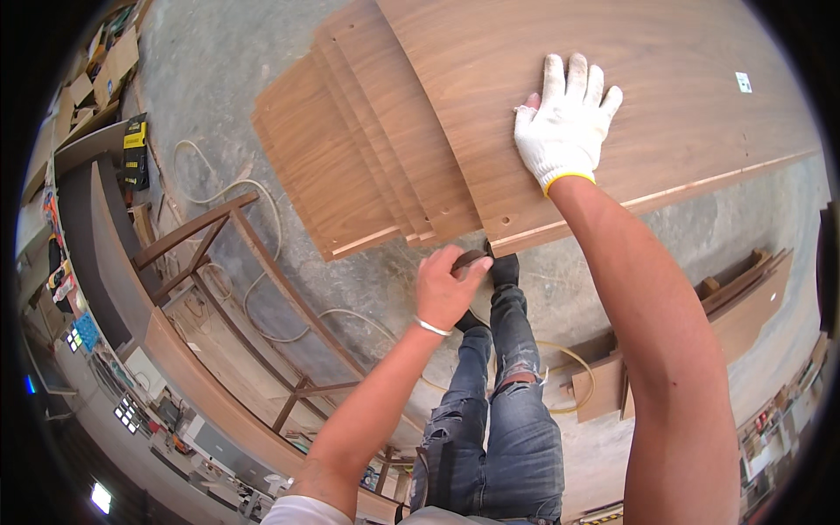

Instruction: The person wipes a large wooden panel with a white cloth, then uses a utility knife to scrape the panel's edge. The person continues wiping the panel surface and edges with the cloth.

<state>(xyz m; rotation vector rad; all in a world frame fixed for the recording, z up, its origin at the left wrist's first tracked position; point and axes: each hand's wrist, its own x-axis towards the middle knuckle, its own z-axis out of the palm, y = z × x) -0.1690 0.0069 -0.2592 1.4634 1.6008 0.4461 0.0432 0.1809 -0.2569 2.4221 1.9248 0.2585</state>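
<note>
The bare left hand (444, 293) is curled round a small dark piece (470, 259), just beside the near corner of the top wooden panel (682, 96). Farther out, the gloved right hand (564, 131) lies flat, spread wide on that panel. Past the panel's left edge, lower panels (324, 166) step out over the concrete floor (210, 79).

Dark pc. (470, 259) part-hid in L hand (442, 290); wood panel (665, 122) cut off @ top.

White label (743, 82) on wooden panel (674, 96), print too small
</note>
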